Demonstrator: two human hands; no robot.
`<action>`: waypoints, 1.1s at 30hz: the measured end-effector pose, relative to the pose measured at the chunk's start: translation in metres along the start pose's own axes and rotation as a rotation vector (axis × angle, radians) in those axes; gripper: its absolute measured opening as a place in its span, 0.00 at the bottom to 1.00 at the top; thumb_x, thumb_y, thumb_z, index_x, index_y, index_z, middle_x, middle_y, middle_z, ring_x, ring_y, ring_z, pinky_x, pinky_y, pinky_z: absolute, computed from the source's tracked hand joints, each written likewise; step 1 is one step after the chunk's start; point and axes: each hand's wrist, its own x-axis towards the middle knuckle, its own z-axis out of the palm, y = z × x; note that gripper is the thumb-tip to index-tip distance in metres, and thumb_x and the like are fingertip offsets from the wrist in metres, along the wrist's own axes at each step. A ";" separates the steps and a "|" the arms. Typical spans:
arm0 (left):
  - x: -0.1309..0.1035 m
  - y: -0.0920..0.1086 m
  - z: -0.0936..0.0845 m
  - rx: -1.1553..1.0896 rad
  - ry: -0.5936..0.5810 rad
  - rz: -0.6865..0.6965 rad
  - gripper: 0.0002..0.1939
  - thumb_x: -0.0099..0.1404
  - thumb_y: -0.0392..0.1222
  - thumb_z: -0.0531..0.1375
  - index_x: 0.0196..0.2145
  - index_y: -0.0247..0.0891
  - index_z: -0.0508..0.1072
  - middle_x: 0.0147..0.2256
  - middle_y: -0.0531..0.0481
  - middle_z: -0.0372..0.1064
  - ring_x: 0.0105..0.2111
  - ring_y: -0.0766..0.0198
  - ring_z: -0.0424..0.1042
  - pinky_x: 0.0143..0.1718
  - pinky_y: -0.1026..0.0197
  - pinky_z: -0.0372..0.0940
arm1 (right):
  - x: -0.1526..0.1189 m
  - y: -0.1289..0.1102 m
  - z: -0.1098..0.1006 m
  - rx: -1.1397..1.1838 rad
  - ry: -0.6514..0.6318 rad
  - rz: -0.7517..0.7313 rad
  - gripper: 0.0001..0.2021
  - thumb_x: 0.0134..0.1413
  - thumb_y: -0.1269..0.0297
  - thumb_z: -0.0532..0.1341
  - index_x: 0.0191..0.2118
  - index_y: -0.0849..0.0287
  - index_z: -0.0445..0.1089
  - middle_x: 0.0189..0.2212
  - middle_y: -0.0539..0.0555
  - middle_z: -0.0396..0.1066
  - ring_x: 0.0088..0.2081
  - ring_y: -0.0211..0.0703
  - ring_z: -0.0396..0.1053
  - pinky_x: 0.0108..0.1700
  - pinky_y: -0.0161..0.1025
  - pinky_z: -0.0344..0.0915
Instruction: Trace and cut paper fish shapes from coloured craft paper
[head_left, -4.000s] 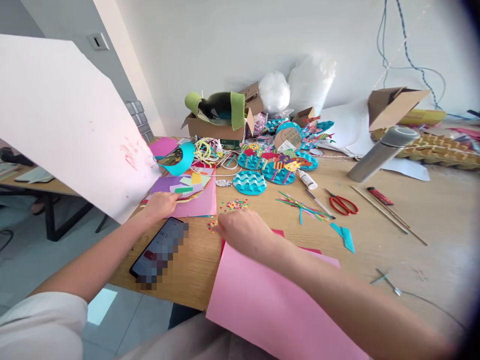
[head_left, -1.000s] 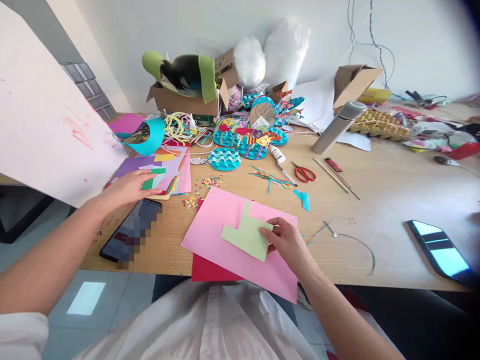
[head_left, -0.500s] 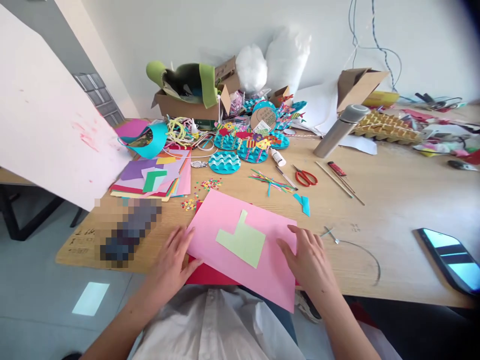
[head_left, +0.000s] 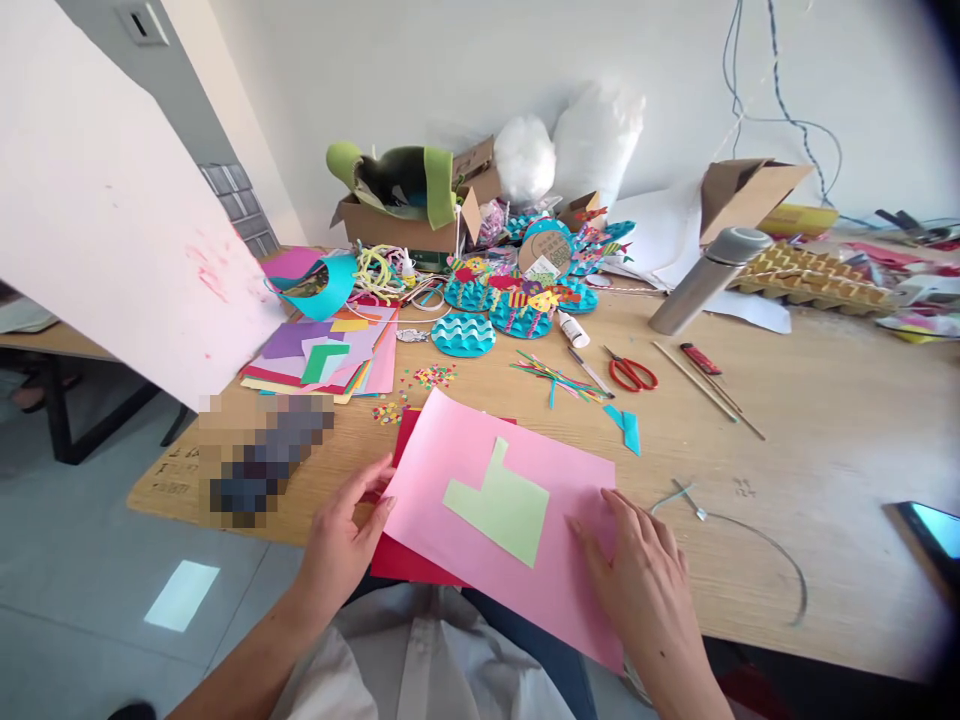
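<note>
A pink sheet of paper (head_left: 442,555) lies at a slant before me, its near right corner hanging past the table edge. On it rests a light green paper cutout (head_left: 502,510) with a narrow upright strip. My left hand (head_left: 349,530) pinches the sheet's left edge between thumb and fingers; that edge is curled up a little. On the right edge, my right hand (head_left: 645,570) has its thumb on top and its fingers along the side. Red paper (head_left: 409,560) shows underneath the pink sheet, mostly covered.
Left of the sheet lies a pixelated dark object (head_left: 270,465). Behind are stacked coloured papers (head_left: 285,370), confetti (head_left: 435,375), paper strips (head_left: 555,378), red-handled pliers (head_left: 632,372) and a blue scrap (head_left: 626,430). A steel flask (head_left: 705,280) and a phone (head_left: 926,545) stand or lie rightward.
The pink sheet has shifted slightly toward me and right, uncovering more red paper at its left. My left hand has gone from lying beside its edge to pinching it. The view has shifted.
</note>
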 end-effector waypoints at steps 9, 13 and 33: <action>-0.020 0.013 -0.002 -0.294 0.013 -0.181 0.19 0.62 0.44 0.60 0.51 0.39 0.72 0.34 0.50 0.72 0.33 0.66 0.73 0.35 0.65 0.71 | 0.002 0.009 0.006 -0.028 0.072 -0.118 0.24 0.64 0.51 0.45 0.53 0.63 0.64 0.49 0.65 0.72 0.52 0.61 0.65 0.53 0.58 0.60; -0.031 0.013 -0.005 -0.255 0.007 -0.206 0.19 0.61 0.43 0.61 0.50 0.39 0.72 0.33 0.50 0.72 0.31 0.66 0.73 0.33 0.66 0.71 | 0.007 0.011 0.008 -0.034 0.077 -0.186 0.22 0.64 0.53 0.45 0.53 0.62 0.64 0.49 0.65 0.72 0.54 0.60 0.65 0.57 0.60 0.55; -0.020 0.038 -0.001 -0.386 -0.045 -0.235 0.18 0.61 0.46 0.61 0.49 0.45 0.72 0.34 0.51 0.70 0.31 0.65 0.72 0.28 0.67 0.70 | -0.011 -0.049 -0.009 0.187 -0.193 -0.747 0.50 0.48 0.36 0.60 0.69 0.62 0.45 0.66 0.66 0.52 0.68 0.65 0.43 0.62 0.62 0.52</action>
